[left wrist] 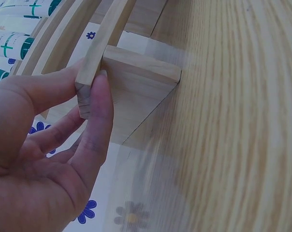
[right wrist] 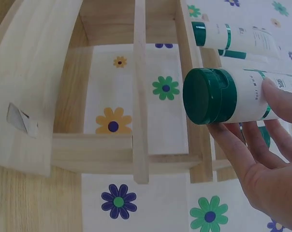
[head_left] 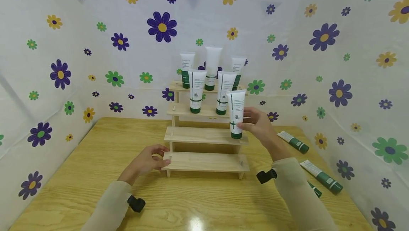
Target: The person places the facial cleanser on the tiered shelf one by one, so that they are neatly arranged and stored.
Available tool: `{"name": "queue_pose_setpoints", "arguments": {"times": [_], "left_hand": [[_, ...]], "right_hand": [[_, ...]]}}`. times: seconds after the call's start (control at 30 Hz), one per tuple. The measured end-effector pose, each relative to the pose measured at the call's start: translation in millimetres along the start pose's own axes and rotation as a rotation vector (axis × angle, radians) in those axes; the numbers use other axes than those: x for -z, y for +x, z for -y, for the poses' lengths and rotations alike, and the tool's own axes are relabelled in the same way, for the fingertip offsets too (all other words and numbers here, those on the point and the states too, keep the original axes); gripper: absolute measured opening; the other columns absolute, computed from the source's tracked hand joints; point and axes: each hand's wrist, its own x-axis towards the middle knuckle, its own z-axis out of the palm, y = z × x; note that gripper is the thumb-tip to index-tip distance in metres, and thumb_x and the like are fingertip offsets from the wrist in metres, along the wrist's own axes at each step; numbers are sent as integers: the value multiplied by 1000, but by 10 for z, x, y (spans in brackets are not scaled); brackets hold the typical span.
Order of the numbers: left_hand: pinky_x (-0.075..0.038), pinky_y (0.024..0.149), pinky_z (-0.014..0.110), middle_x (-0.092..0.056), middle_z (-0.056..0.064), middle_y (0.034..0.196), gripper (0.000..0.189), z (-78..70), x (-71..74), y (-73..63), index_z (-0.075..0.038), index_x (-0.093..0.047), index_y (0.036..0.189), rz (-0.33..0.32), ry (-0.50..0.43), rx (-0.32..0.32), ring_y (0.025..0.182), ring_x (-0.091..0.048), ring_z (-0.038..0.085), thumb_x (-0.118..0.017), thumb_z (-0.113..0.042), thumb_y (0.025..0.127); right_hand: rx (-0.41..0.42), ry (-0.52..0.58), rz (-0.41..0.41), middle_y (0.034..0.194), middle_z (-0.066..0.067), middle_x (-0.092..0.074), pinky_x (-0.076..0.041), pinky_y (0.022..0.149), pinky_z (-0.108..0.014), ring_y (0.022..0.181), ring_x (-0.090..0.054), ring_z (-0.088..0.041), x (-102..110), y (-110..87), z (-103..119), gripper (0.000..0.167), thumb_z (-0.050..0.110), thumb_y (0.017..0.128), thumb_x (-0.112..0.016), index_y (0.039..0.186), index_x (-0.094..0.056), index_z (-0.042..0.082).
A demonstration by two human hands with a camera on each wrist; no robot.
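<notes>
A wooden stepped rack stands on the table. My left hand pinches the left end of its lowest plank between thumb and fingers. Beside the rack's right end, my right hand holds a white squeeze tube upright, green cap downward, over the second step from the bottom. Whether the cap touches that plank I cannot tell. One step higher stand two similar tubes, a left one and a right one. Three more, among them a taller tube, stand on the top step.
To the right of the rack, several tubes lie on the wooden table: one farther back, one nearer, and another partly behind the right sleeve. A white flower-patterned sheet surrounds the table at the back and sides.
</notes>
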Motion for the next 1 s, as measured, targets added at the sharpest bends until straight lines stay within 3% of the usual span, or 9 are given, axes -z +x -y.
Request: {"name": "queue_pose_setpoints", "arguments": {"times": [1.0], "left_hand": [[-64, 73, 34, -59, 17, 114, 55, 23, 7, 11, 2, -55, 135, 13, -1, 3, 88, -70, 16, -79, -23, 93]], "right_hand": [[45, 49, -46, 141, -16, -63, -48, 112, -53, 123, -63, -37, -563, 173, 5, 54, 5, 92, -76, 142, -57, 9]]}}
